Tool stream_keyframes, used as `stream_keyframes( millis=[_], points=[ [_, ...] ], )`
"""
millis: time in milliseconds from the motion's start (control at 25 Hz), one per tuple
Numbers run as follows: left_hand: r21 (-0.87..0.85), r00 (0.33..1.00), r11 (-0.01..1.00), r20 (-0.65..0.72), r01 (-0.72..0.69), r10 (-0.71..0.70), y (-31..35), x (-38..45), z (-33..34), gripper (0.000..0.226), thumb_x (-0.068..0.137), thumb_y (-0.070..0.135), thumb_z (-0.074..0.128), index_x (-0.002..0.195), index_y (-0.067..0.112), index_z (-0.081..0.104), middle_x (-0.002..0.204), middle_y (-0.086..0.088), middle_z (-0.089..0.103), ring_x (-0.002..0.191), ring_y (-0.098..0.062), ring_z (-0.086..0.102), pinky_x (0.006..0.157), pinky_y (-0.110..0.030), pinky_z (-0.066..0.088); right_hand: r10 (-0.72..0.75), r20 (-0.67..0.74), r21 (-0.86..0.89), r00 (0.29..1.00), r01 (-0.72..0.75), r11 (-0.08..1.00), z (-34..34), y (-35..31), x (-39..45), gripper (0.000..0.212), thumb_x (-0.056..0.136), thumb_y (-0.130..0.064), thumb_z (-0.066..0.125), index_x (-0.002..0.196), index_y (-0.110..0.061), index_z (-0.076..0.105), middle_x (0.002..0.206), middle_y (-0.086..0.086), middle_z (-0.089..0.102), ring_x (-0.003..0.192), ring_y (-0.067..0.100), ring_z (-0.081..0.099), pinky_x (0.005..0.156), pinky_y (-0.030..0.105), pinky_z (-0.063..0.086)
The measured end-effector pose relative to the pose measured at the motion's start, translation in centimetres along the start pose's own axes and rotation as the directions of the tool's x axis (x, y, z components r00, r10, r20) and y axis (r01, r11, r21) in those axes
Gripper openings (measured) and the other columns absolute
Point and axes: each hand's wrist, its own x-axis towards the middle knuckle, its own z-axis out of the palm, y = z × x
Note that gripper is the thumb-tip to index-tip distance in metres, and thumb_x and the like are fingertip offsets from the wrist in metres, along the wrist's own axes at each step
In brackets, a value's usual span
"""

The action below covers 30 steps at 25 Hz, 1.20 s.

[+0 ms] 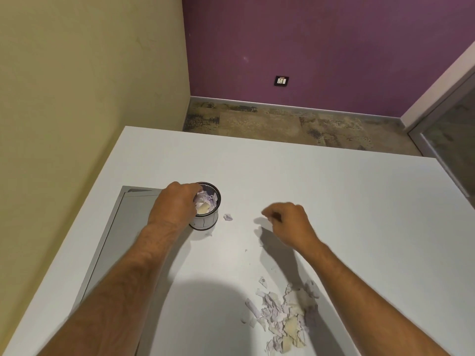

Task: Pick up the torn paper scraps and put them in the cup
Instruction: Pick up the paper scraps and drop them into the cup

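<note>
A white table (334,191) fills the lower part of the view, its far edge running across the middle. A grey rectangular panel (128,227) is set into its left side. To the left stands a pale yellow-green wall (90,86), close against the table's left edge. It meets a purple wall (321,47) at a corner behind the table. Low on the purple wall sits a dark socket plate (281,81). A grey skirting strip (282,105) runs along its foot. The floor (270,124) is mottled brown and grey. At the far right a white frame (437,80) holds a glass pane (457,134). A soft shadow (205,304) lies on the table's near part.
</note>
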Motion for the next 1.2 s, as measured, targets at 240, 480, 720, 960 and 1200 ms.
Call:
stream_keyframes(
  millis=[240, 480, 720, 960, 1200],
  points=[
    [-0.242, 0.944, 0.917, -0.173, -0.318, 0.282, 4.2, -4.2, 1.0, 0.023, 0.085, 0.024, 0.071, 0.107, 0.020, 0.068, 0.103, 0.002, 0.070, 0.098, -0.022, 0.060, 0.085, -0.035, 0.050, 0.180, -0.017, 0.040, 0.984, -0.179, 0.983, 0.6, 6.6, -5.7, 0.015, 0.085, -0.014, 0.072, 0.098, -0.020, 0.076, 0.098, -0.005, 0.076, 0.087, 0.009, 0.067, 0.083, 0.021, 0.050],
    [-0.232, 0.758, 0.827, 0.330, -0.513, 0.563, 6.8, -13.1, 8.0, 0.074, 0.067, 0.052, 0.076, 0.133, 0.036, 0.048, 0.133, 0.009, 0.050, 0.113, -0.012, 0.050, 0.081, -0.034, 0.053, 0.357, 0.168, 0.026, 0.919, -0.366, 0.930, -0.2, 8.7, -10.4, 0.017, 0.086, -0.018, 0.066, 0.101, -0.026, 0.069, 0.096, -0.010, 0.072, 0.078, 0.001, 0.068, 0.076, 0.025, 0.056],
    [-0.247, 0.843, 0.861, 0.209, -0.445, 0.496, 6.6, -16.7, 12.1, 0.067, 0.053, 0.013, 0.085, 0.113, 0.032, 0.063, 0.114, 0.005, 0.061, 0.091, -0.018, 0.059, 0.060, -0.032, 0.055, 0.329, 0.276, -0.136, 0.903, -0.303, 0.943, 0.8, 7.9, -12.3, 0.047, 0.074, -0.042, 0.080, 0.117, -0.035, 0.064, 0.111, -0.009, 0.058, 0.100, 0.010, 0.057, 0.084, 0.023, 0.044],
    [-0.296, 0.910, 0.872, 0.022, -0.389, 0.414, 6.2, -17.6, 13.5, 0.025, 0.063, 0.006, 0.080, 0.082, 0.019, 0.070, 0.074, 0.002, 0.065, 0.062, -0.019, 0.062, 0.053, -0.025, 0.050, 0.353, 0.089, -0.073, 0.931, -0.348, 0.935, 1.5, 7.2, -13.1, 0.023, 0.077, -0.012, 0.068, 0.092, -0.028, 0.075, 0.091, -0.010, 0.069, 0.077, 0.004, 0.062, 0.067, 0.016, 0.044],
    [-0.293, 0.971, 0.951, 0.181, -0.102, 0.160, 6.7, -17.5, 12.4, 0.015, 0.081, 0.015, 0.063, 0.085, 0.021, 0.076, 0.090, 0.007, 0.073, 0.088, -0.011, 0.065, 0.076, -0.024, 0.047, 0.361, -0.045, 0.130, 0.932, -0.353, 0.927, 0.4, 7.1, -13.4, 0.022, 0.073, -0.009, 0.072, 0.074, -0.031, 0.075, 0.074, -0.016, 0.071, 0.068, 0.001, 0.066, 0.059, 0.009, 0.046]
  ],
)
